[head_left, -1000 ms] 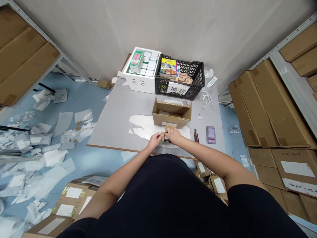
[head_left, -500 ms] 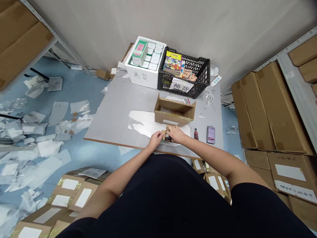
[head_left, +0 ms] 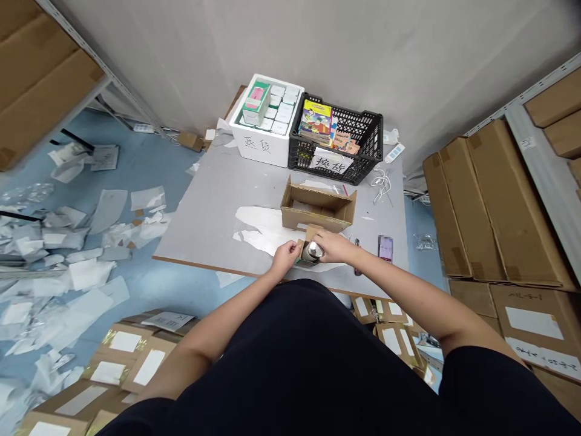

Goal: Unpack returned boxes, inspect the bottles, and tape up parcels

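Observation:
Near the front edge of the table stands a small open carton (head_left: 305,262), its brown flaps raised. A shiny silver-topped cylinder (head_left: 314,249), perhaps a cup or tumbler, shows in the carton's opening; its lower part is hidden. My right hand (head_left: 336,246) is closed around the cylinder's right side. On the left, my left hand (head_left: 285,257) pinches the carton's left flap. Just behind both hands is a larger open cardboard box (head_left: 313,219), with a white torn sheet (head_left: 258,227) lying flat to its left.
At the back stand a white foam box (head_left: 261,147) of small cartons and a black crate (head_left: 363,154) holding books. A phone (head_left: 385,248), a cutter-like tool (head_left: 357,257) and a white cable (head_left: 381,184) lie right. Stacked cartons (head_left: 481,206) and scattered paper (head_left: 91,272) flank the table.
A silver top now shows at the small carton's opening, where a dark round shape was. My right hand has shifted slightly right; my left hand stays at the flap.

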Available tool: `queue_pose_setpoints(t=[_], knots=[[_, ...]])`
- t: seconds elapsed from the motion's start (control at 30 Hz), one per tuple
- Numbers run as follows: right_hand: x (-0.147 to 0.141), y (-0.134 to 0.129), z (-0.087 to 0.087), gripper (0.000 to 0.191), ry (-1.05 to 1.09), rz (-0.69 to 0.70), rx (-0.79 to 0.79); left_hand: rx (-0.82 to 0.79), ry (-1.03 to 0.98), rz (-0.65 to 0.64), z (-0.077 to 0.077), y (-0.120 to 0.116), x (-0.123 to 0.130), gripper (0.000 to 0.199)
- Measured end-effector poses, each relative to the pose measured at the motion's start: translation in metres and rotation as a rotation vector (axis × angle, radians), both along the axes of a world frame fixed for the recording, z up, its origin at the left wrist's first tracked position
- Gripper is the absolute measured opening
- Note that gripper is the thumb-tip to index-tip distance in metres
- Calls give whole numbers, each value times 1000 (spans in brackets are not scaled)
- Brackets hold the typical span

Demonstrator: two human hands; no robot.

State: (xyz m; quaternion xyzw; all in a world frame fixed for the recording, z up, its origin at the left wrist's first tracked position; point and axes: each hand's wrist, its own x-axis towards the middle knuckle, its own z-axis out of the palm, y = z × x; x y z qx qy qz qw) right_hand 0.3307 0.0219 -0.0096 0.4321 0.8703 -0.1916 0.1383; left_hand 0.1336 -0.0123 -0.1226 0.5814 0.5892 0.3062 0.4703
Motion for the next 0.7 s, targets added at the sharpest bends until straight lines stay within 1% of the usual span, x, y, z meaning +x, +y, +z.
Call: queue_pose_setpoints(t=[0.17, 0.27, 0.37, 0.43, 0.5, 0.57, 0.63, 0.7], knots=[[10, 2, 29, 41, 19, -111, -4, 12, 75, 35, 5, 6, 1, 25], [17, 4, 52, 41, 64, -136, 24, 26, 92, 43, 5, 9, 0, 25], [24, 5, 75, 35, 113, -158, 30, 20, 138, 28, 5, 12, -3, 25], [27, 5, 87, 32, 138, -168, 20, 12, 174, 5, 3, 13, -4, 25], [29, 5, 96, 34, 149, -178, 6, 12, 171, -9, 2, 14, -4, 23], [28, 4, 100, 34, 153, -185, -5, 10, 125, 2, 3, 14, -5, 23], [26, 4, 101, 33, 159, -186, -21, 43, 93, 23, 7, 13, -8, 32], [24, 4, 101, 33, 172, -193, -34, 162, 97, 5, 17, 12, -12, 43]])
